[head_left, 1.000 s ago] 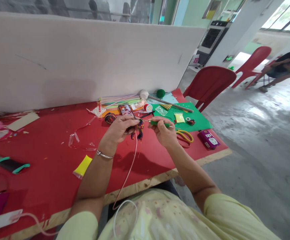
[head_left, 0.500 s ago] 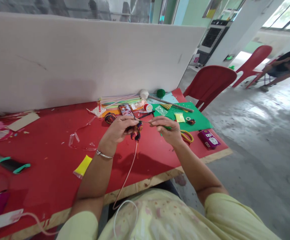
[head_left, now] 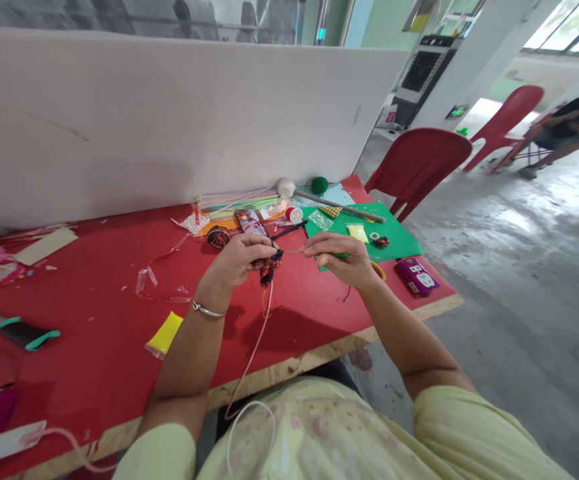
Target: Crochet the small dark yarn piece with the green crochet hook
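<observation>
Your L hand [head_left: 242,259] has thumb + fingers pinched on the multicolored yarn piece [head_left: 268,272], dark w/ orange bits, which hangs below the fingertips over the red tabletop [head_left: 109,293], roughly mid-table in front of you. Your R hand [head_left: 342,259] is closed around the green-handled hook [head_left: 340,255], palm side mostly hidden; its thin metal shaft points L to the top of the yarn piece, right by your L fingertips. Can't tell if the tip's in a stitch, too small. Pink cord [head_left: 262,333] runs from below the yarn piece down past the table edge twd your lap; upper end hidden, can't tell where it goes. Just beyond your L hand: a phone [head_left: 252,222] and a multicolored yarn ball [head_left: 218,237]. Farther back, near the white panel [head_left: 179,120]: white ball [head_left: 286,187] + green ball [head_left: 319,185]. Red-and-white spool [head_left: 294,215] sits b/w phone & green sheet [head_left: 402,243]; pale yellow packet [head_left: 358,233] lies on that sheet. Purple pack [head_left: 416,277] is R of your R wrist. Bright yellow packet [head_left: 164,333] is next to your L forearm; black-and-teal tool [head_left: 26,333] well apart, far L. Bkgd R: red chair [head_left: 422,167], seated person [head_left: 566,127].
</observation>
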Demonstrator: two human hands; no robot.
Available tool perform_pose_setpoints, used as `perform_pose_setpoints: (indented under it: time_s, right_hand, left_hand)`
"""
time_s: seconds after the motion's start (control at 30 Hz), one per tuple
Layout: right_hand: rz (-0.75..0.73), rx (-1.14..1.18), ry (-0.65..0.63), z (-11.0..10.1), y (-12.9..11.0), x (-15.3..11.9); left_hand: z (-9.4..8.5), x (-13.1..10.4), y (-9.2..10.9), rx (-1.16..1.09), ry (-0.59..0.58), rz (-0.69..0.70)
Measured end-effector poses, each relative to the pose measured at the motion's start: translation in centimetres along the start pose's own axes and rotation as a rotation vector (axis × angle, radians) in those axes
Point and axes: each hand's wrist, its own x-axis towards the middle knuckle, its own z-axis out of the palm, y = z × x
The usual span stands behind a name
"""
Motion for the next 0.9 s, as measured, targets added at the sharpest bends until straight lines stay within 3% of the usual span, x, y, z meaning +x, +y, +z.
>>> perform_pose_setpoints:
  time_s: [0.37,0.9]
  right_hand:
    - [0.136,0.174,0.229,2.3,1.6,-1.3]
    - [0.243,0.365,0.392,4.2,2.9,-1.9]
  left_hand:
    - [0.2,-0.2,0.4,0.017,0.019,0.071]
    - [0.1,-0.4,0.5,0.02,0.048,0.124]
